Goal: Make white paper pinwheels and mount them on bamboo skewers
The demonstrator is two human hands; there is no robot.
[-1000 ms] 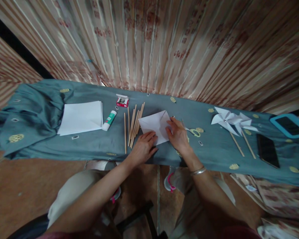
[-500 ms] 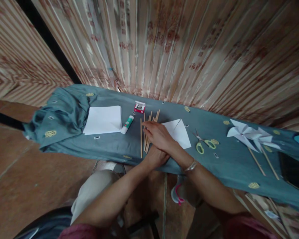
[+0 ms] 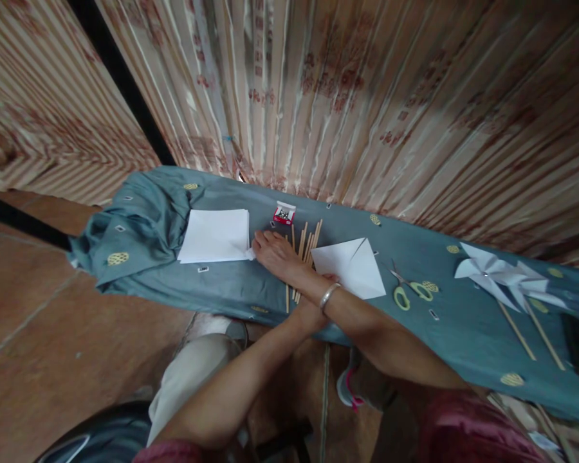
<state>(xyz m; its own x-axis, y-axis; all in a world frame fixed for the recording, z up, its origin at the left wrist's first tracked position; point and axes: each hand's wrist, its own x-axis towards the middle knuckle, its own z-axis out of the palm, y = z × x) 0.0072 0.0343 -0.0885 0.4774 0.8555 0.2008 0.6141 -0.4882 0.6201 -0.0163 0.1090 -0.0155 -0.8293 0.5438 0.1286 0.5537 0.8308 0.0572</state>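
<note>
Since the earlier frame the right hand (image 3: 276, 252) had left the folded sheet (image 3: 351, 267) and crossed leftward over the wooden sticks (image 3: 305, 247), arriving at the near corner of the paper stack (image 3: 217, 235), where the glue stick had been lying. Its fingers lay curled and low on the cloth; whether they had closed on the glue stick could not be determined, as the hand covered it. The left hand (image 3: 309, 315) was almost wholly hidden beneath the right forearm, grip not assessable.

Two finished pinwheels (image 3: 499, 278) lay at the right. The folded sheet, creased along its diagonals, appeared uncut and unmounted. Scissors (image 3: 408, 289) and the pin box (image 3: 284, 213) lay untouched on the tablecloth (image 3: 145, 218).
</note>
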